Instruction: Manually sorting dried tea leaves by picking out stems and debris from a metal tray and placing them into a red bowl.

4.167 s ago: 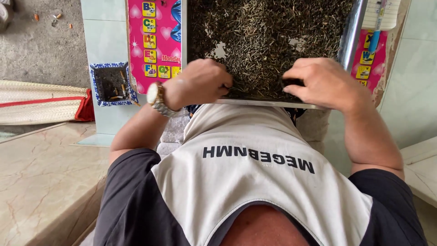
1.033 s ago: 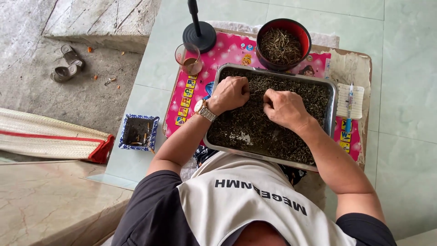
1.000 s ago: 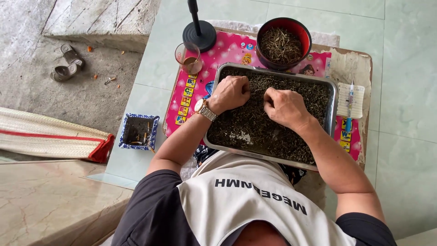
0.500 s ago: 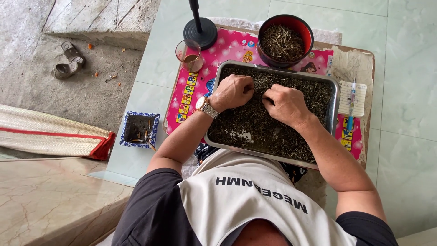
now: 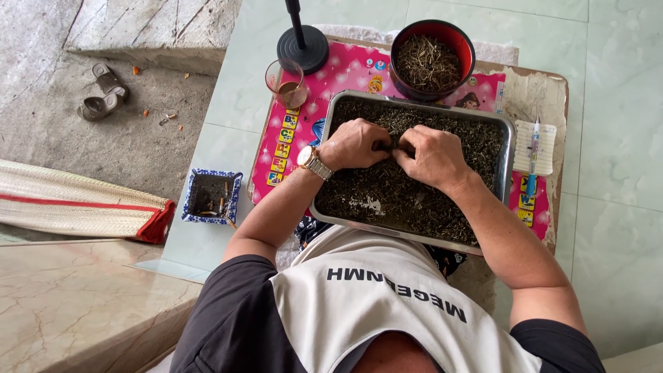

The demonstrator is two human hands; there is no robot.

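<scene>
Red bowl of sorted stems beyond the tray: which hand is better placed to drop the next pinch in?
Probably the right hand: the red bowl sits almost directly beyond it, past the tray's far rim. The left hand would have to cross over.

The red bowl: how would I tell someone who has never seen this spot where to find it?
Start at the metal tray of dark dried leaves where the left hand and right hand work. Look just past its far edge, on the pink mat. The red bowl sits there, round and holding paler dried stalks, unlike the clear glass and black stand base to its left.
</scene>
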